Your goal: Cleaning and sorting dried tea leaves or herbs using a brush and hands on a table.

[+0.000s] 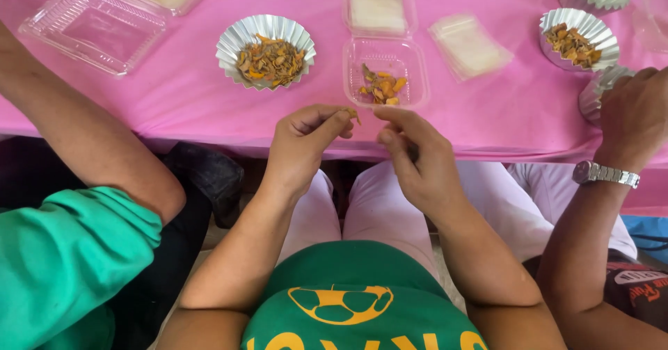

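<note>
Our left hand pinches a small orange piece betw. thumb & forefinger; right hand just beside it, fingertips close together, holding nothing we can make out. Beyond, on the pink tablecloth, the clear plastic tray holds only a few orange bits, so we judge it early. The foil cup w/ brown-orange pieces looks approx. full: most left.

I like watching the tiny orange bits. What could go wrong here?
The left hand pinches a small orange piece over the edge of the pink table, beside the right hand. It might slip and fall onto the lap. The clear plastic tray sits close to that edge, so a bump could perhaps tip it. A neighbour's hand works nearby and might jostle the foil cups.
</note>
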